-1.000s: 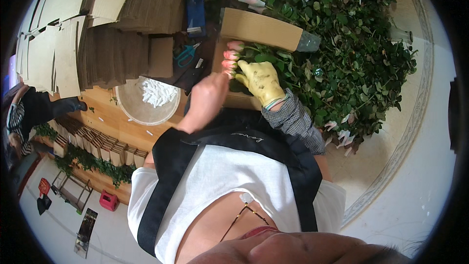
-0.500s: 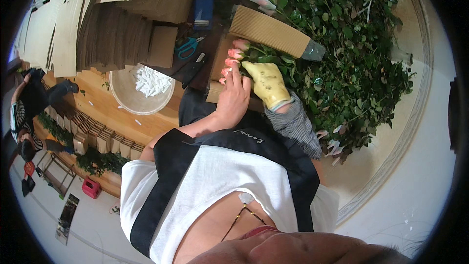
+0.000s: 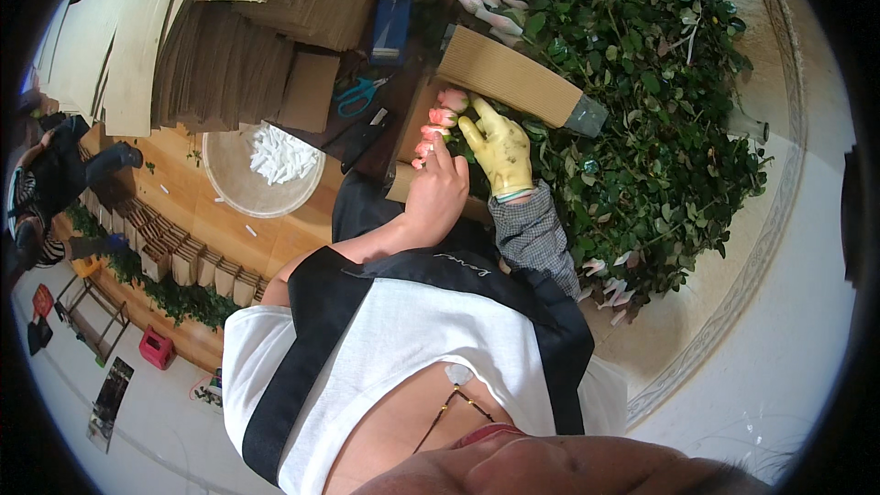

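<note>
Several pink roses (image 3: 444, 117) lie in a row of heads on corrugated cardboard (image 3: 415, 116), their leafy stems running to the right. My bare left hand (image 3: 438, 188) rests over the nearest rose heads, its index finger stretched out onto them. On my right hand (image 3: 498, 147) is a stained yellow glove, its cuff meeting a grey checked sleeve. The thumb and index finger of that hand are apart, just right of the farther rose heads and above the stems. A raised cardboard flap (image 3: 513, 76) stands beyond the roses.
A large heap of leafy rose stems (image 3: 642, 156) covers the right side, with sleeved heads (image 3: 495, 2) behind. At the left are stacked cardboard (image 3: 215, 60), a blue tape dispenser (image 3: 391, 23), scissors (image 3: 356, 96) and a basin (image 3: 229, 192) of white pieces. Another person (image 3: 55, 183) works far left.
My gloved right hand has shifted slightly left, and its thumb and index finger have spread at the rose heads. My left hand stays on the nearer roses, moved slightly downward.
</note>
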